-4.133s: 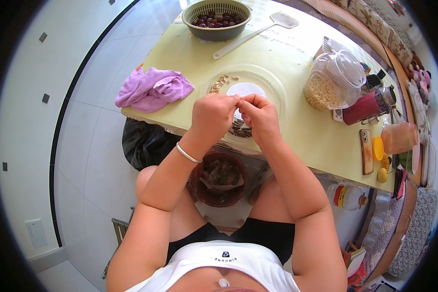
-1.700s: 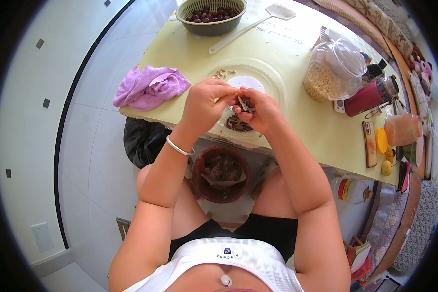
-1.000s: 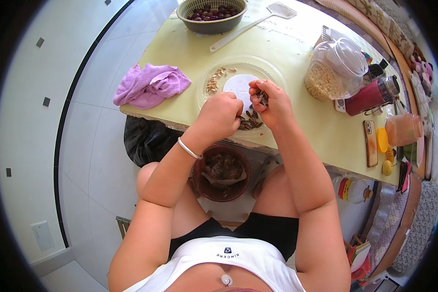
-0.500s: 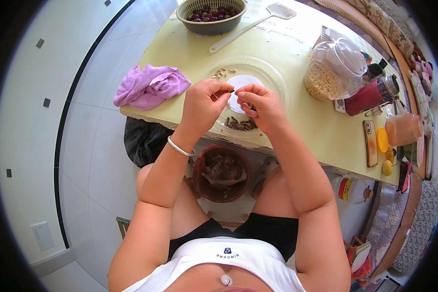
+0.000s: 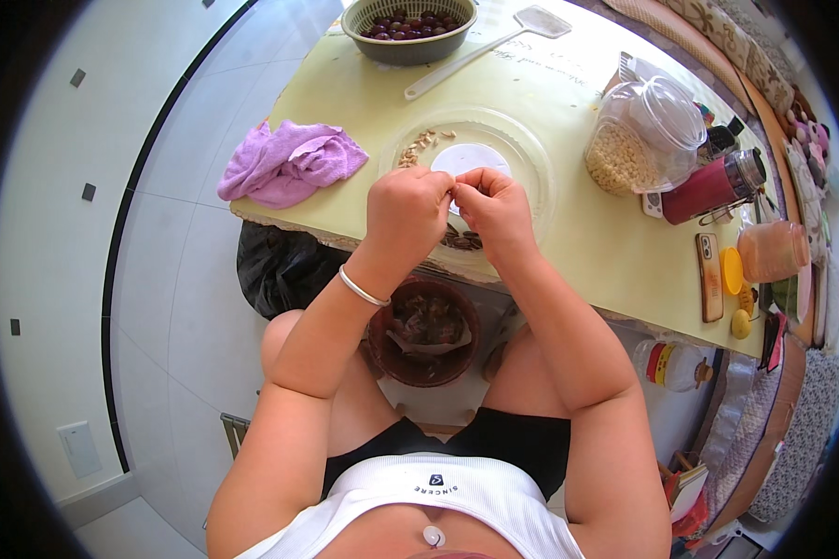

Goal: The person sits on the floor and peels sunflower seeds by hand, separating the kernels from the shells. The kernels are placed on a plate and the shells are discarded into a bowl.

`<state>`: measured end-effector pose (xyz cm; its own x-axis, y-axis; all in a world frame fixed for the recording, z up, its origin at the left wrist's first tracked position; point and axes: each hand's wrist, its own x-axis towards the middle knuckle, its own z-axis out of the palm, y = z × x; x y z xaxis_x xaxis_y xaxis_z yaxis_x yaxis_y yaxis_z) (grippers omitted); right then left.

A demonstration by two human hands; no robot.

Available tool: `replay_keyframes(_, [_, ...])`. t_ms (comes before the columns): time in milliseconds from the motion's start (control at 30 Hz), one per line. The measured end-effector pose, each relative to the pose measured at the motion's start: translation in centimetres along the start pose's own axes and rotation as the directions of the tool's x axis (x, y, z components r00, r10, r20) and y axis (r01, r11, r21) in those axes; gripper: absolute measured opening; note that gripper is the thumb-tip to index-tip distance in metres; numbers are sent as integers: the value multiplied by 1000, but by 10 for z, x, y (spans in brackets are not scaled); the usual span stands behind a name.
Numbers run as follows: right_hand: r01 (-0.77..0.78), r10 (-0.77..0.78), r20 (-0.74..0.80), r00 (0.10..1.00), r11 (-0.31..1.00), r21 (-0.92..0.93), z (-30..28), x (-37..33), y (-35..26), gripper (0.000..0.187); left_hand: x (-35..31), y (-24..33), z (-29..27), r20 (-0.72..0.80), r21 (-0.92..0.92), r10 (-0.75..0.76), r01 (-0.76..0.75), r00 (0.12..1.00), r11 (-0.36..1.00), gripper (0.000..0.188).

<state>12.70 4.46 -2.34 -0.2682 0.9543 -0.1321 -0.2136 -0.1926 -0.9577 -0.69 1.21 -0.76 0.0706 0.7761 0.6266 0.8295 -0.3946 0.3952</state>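
Observation:
My left hand (image 5: 408,207) and my right hand (image 5: 496,211) meet at the fingertips over a clear round plate (image 5: 539,186) with a white disc (image 5: 466,158) at its middle. Both are closed in a pinch, thumbs against forefingers. Whatever lies between the fingertips is hidden or too small to name. On the plate's far left side is a line of small pale pieces, like shelled kernels (image 5: 419,142). Several dark, elongated, seed-like pieces (image 5: 460,238) lie at its near side, partly covered by my hands. A bangle circles my left wrist.
A lilac cloth (image 5: 291,163) lies at the table's left edge. Beyond the plate are a basket of dark round fruit (image 5: 405,47) and a pale spatula (image 5: 475,58). Rightward stand a clear tub (image 5: 625,149), a dark red bottle (image 5: 704,191) and a phone (image 5: 709,278). Below sits a reddish-brown bin (image 5: 419,373).
Both hands have come together and slightly nearer to me. A small dark piece seen at my left fingertips is now out of sight. More pale pieces show on the plate's left side.

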Motion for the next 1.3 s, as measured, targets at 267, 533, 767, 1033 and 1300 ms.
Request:
replay_keyframes(267, [15,-13,26,1000,998,-69,-5,7,6,6,1,3,-4,11,-188,-102,102,995,977,11])
replay_keyframes(533, [-138,112,158,981,978,159,-11,3,-12,7,2,-18,-8,444,-736,-416,588,794,337,19])
replay_keyframes(767, [-67,52,131,990,991,113,-9,2,-11,6,3,-23,-5,545,-754,-395,638,739,154,19])
replay_keyframes(1033, [-64,51,103,993,990,126,-8,2,-8,5,3,-20,2,472,-779,-374,577,798,248,13])
replay_keyframes(1300, [-78,64,124,990,991,113,-6,1,-4,10,1,-19,2,426,-747,-399,565,812,352,9])
